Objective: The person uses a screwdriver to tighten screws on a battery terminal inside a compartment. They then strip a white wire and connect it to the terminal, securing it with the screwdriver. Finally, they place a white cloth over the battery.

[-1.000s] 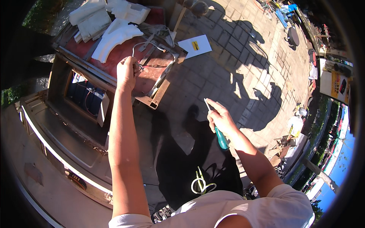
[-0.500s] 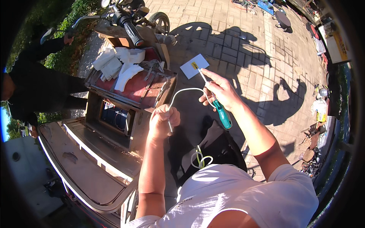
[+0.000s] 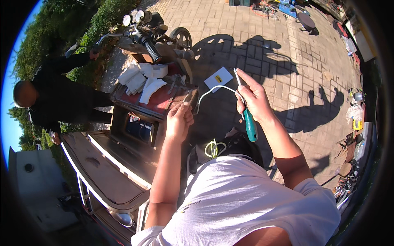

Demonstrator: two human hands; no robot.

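My right hand (image 3: 255,99) is closed around a screwdriver with a green handle (image 3: 250,126), which points down below the palm. Above the fingers a thin pale rod stands up beside my stretched index finger; whether it is the shaft or a cable end is hard to tell. A white cable (image 3: 216,87) arches from my right hand across to my left hand (image 3: 179,121). The left fingers are pinched together with their tips upward, apparently on the cable's other end; a small pale tip shows there. A coiled light-green cord (image 3: 214,149) lies by my lap.
At left stands a motor tricycle with a handlebar (image 3: 150,48), a red-topped box (image 3: 160,100) bearing white foam pieces (image 3: 151,84), and a brown seat panel (image 3: 96,170). A person in dark clothes (image 3: 72,96) stands beside it. A white card (image 3: 218,79) lies ahead on brick paving.
My left fingers have turned upward and the cable's hanging end no longer shows below that hand. My right hand has moved slightly right and down. The view has shifted.
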